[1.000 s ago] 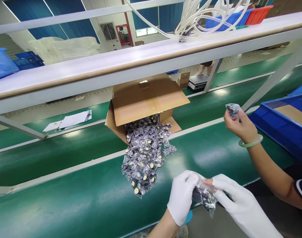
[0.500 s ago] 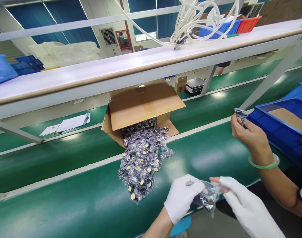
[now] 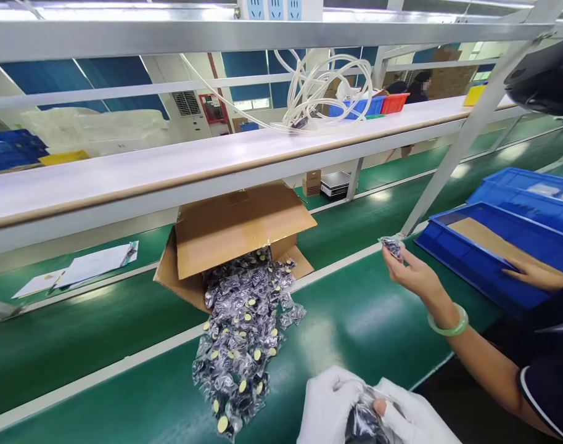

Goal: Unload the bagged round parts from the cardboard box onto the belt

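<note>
A clear plastic bag [image 3: 367,425] with something dark inside is at the bottom edge, gripped by the person's white-gloved left hand [image 3: 325,404] and right hand [image 3: 413,412]. Beyond, small bagged dark parts [image 3: 242,345], some showing yellow discs, fill an open cardboard box [image 3: 244,231] and spread from its mouth onto a green belt [image 3: 350,327]. To the right, a co-worker's hand [image 3: 417,280] pinches a similar packet [image 3: 392,247] near a blue bin [image 3: 468,268] containing a brown sheet [image 3: 494,242].
</note>
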Motion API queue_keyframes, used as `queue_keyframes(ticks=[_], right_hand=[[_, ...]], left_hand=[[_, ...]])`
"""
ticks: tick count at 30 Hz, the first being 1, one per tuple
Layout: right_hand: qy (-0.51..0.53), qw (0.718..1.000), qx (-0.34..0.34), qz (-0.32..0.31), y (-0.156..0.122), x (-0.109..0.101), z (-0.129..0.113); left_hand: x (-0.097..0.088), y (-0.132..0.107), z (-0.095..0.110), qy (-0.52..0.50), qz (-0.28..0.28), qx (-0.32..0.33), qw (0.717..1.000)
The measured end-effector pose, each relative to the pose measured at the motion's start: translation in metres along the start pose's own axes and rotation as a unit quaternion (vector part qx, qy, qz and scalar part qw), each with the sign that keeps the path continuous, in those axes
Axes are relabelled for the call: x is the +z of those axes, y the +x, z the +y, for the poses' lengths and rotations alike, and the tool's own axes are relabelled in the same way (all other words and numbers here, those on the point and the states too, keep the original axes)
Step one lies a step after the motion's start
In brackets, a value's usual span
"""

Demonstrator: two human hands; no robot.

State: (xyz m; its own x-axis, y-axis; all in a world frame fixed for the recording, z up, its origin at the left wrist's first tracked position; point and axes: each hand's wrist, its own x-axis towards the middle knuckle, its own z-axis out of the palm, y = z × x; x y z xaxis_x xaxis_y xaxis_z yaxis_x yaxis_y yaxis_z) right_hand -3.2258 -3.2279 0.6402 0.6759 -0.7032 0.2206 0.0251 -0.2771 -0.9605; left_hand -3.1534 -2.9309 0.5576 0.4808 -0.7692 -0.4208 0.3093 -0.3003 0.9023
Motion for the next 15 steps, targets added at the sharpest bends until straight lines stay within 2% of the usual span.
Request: queue_keyframes(ticks=[2,3,5,6,8,11,13,15], right_hand=[[0.015,0.999,-0.005,-0.035,0.001,0.003,0.015],[0.026,0.998,-0.004,-0.053,0.003,0.003,0.024],[0.043,0.996,0.001,-0.079,0.011,0.005,0.045],[0.046,0.995,0.003,-0.091,0.015,0.008,0.057],[0.034,0.993,0.009,-0.116,0.021,0.023,0.078],[-0.025,0.987,0.028,-0.156,0.014,0.069,0.106],[-0.090,0.983,0.036,-0.158,0.001,0.107,0.122],[-0.161,0.976,0.037,-0.143,-0.012,0.141,0.137]], left_hand=[[-0.005,0.010,-0.025,-0.012,-0.004,0.002,1.000],[-0.010,0.014,-0.041,-0.014,0.012,0.002,1.000],[-0.030,0.016,-0.076,0.007,0.115,-0.005,0.993],[-0.046,0.013,-0.094,0.031,0.179,-0.014,0.983],[-0.091,-0.001,-0.128,0.101,0.289,0.002,0.952],[-0.178,-0.028,-0.162,0.195,0.452,0.028,0.870],[-0.238,-0.035,-0.170,0.271,0.562,0.041,0.780],[-0.287,-0.026,-0.170,0.336,0.657,0.003,0.675]])
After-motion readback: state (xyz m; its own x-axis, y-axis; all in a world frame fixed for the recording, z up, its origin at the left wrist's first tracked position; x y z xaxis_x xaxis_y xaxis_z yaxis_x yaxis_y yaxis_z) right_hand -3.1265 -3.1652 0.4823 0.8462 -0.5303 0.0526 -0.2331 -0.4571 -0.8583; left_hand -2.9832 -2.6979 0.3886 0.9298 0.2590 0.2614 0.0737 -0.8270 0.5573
